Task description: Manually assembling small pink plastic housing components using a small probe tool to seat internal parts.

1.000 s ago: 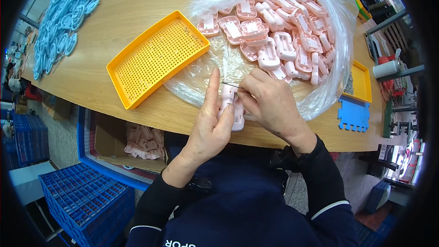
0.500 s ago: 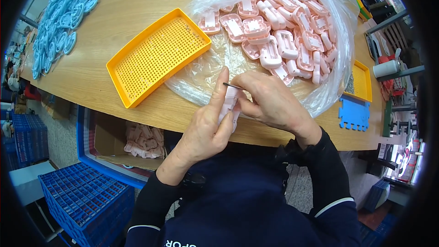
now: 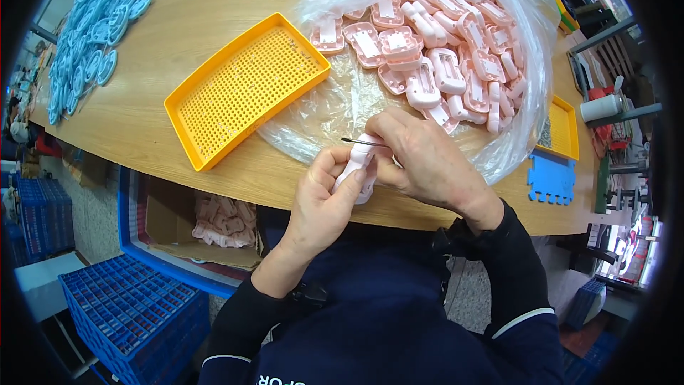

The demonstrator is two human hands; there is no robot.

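Observation:
My left hand [image 3: 325, 196] is closed round a pale pink plastic housing [image 3: 361, 159], held tilted just over the table's near edge. It is the same colour as the rounded pink housings [image 3: 447, 70] heaped ahead. My right hand [image 3: 432, 159] is closed at the far end of the held piece, with a thin dark rod-like tool [image 3: 354, 141] sticking out leftward from its fingers. The tool crosses the top of the housing; its other end is hidden in my right hand. Whether my right fingertips also grip the housing is hard to see.
The heap lies in an open clear plastic bag [image 3: 311, 115]. A yellow perforated tray [image 3: 176, 120] with small bits stands left of it, light-blue parts [image 3: 107, 21] beyond. Another yellow tray [image 3: 574, 128] and a blue foam mat [image 3: 551, 180] sit right. Below left, a cardboard box [image 3: 167, 214] holds pink pieces.
My left index finger, stretched upward before, is now bent round the housing. The housing has turned in my hands, and the dark tool's tip has moved slightly left and down.

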